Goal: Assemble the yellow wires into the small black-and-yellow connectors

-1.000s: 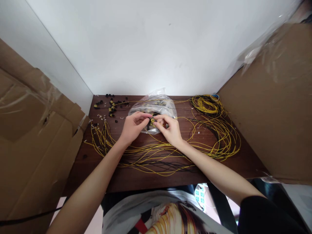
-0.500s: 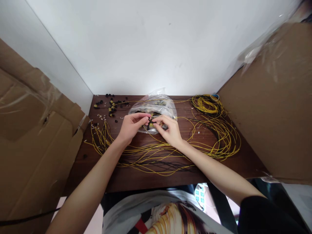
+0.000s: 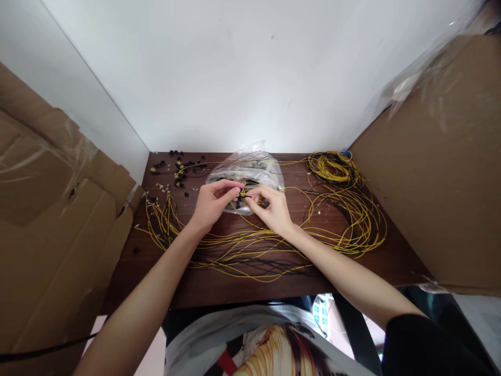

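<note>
Above the front of a clear plastic bag (image 3: 256,163), both hands meet at a small black-and-yellow part (image 3: 242,195). My left hand (image 3: 216,200) pinches its left side between thumb and fingertips. From the right, my right hand (image 3: 271,207) pinches the same part, which has dark leads sticking out; its exact kind is too small to tell. More black and yellow pieces lie inside the bag, partly covered by my fingers. Below my wrists, a long bundle of yellow and black wires (image 3: 242,237) runs across the brown table.
A coil of yellow and black wire (image 3: 332,168) lies at the back right. Several small black-and-yellow parts (image 3: 179,175) are scattered at the back left. Cardboard (image 3: 58,209) stands on the left and a cardboard sheet (image 3: 442,172) on the right, with a white wall behind.
The small part between my fingertips has turned slightly, and its yellow body sits a little higher. Both hands otherwise stay almost where they were.
</note>
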`<state>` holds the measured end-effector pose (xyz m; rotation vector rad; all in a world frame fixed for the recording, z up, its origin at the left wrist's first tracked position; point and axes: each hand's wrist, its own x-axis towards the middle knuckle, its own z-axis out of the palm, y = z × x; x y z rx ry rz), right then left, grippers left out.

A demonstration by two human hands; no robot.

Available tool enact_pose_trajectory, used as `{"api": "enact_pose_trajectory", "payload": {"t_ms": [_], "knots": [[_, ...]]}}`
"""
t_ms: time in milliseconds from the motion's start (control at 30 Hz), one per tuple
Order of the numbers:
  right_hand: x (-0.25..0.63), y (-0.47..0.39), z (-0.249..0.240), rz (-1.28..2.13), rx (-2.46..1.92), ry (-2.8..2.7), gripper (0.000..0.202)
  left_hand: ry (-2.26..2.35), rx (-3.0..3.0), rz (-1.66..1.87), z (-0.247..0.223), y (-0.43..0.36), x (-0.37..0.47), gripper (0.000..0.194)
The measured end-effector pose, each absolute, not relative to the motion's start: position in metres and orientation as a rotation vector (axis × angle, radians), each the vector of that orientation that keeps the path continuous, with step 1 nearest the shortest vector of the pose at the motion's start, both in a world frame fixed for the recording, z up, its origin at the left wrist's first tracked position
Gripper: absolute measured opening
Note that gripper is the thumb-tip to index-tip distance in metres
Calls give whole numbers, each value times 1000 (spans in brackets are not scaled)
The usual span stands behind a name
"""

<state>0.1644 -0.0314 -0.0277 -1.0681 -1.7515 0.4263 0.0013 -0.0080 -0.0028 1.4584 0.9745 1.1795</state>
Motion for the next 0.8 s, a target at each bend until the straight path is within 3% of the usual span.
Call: {"api": "enact_pose_trajectory", "payload": {"t_ms": [800], "knots": [[164,-32,-26,450,-1040,-1744,14,979,1530,1076,-8,-6,0,24]]}}
